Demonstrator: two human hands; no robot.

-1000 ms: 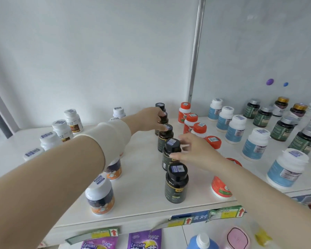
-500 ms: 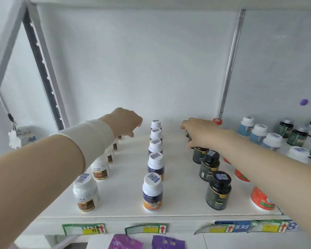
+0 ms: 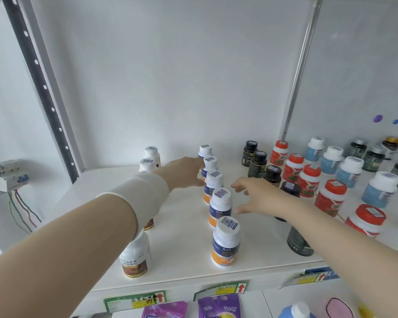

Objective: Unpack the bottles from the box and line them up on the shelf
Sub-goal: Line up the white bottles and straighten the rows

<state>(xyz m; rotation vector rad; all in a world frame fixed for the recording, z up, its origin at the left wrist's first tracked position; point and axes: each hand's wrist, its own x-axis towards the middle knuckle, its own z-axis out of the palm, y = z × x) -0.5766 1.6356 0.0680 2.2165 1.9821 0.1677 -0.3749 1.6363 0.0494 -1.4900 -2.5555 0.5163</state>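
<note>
a white back panel fills most of the view, with a dark perforated upright slanting down its left side and a thin silver rail further right. on the panel right of the rail sit a purple dot and, just beside it, a smaller blue dot. at far left a white circuit breaker hangs with red and green wires trailing below it. along the front lip of the shelf are three arrow-marked price tags: a green and yellow tag, a second tag and a blue tag. below them lie two purple lavender pouches, a blue jug with a white cap and a white, pink-rimmed item.
</note>
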